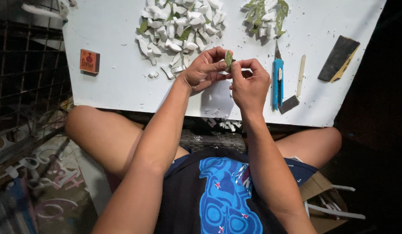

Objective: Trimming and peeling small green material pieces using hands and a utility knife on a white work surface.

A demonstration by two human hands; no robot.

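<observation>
Hands are meeting over the white board (114, 82): the left hand (204, 69) is pinching a small green piece (228, 60) at its fingertips while the right hand (249, 82) is closing its fingers on the same piece. Beyond the grip are lying a large heap of white chips (180, 24) and a smaller heap (266, 17), suggesting much is already done; just right of the grip a blue utility knife (277, 80) is resting, and no container is showing.

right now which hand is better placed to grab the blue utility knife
Right. The right hand sits just beside the blue utility knife on the white board; the left hand is farther off, pinching the green piece.
</observation>
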